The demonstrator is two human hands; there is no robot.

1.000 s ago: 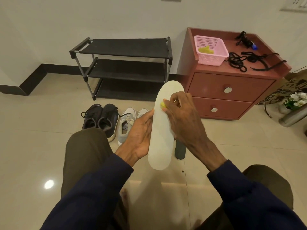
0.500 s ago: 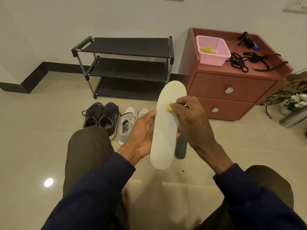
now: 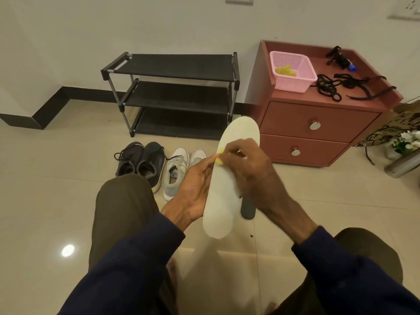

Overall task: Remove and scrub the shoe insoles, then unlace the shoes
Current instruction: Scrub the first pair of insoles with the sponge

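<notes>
Change: the yellow pad [image 3: 219, 160] now sits lower on the white insole [image 3: 218, 212] than a moment ago, off the toe area and at its left edge.
Meaning: scrubbing appears to be mid-stroke, and the heel half looks not yet reached.
Right hand [image 3: 252, 169]: fingers curled, pinching the pad against the insole face.
Left hand [image 3: 195, 185]: grips the insole's left edge and holds it upright at frame centre.
Second insole: a dark insole [image 3: 248, 210] lies on the floor just behind the white one.
Shoes: the dark pair [image 3: 141, 162] and white pair [image 3: 177, 171], centre left, are still laced, so unlacing is outstanding.
Pink basket [image 3: 293, 85]: upper right, on the cabinet [image 3: 318, 117]; holds one yellow cloth [image 3: 285, 71].
Beside the basket: loose black cords [image 3: 329, 87], probably laces.
Drawers: both closed, contents hidden.
Shoe rack [image 3: 175, 67]: nothing visible on its shelves.
</notes>
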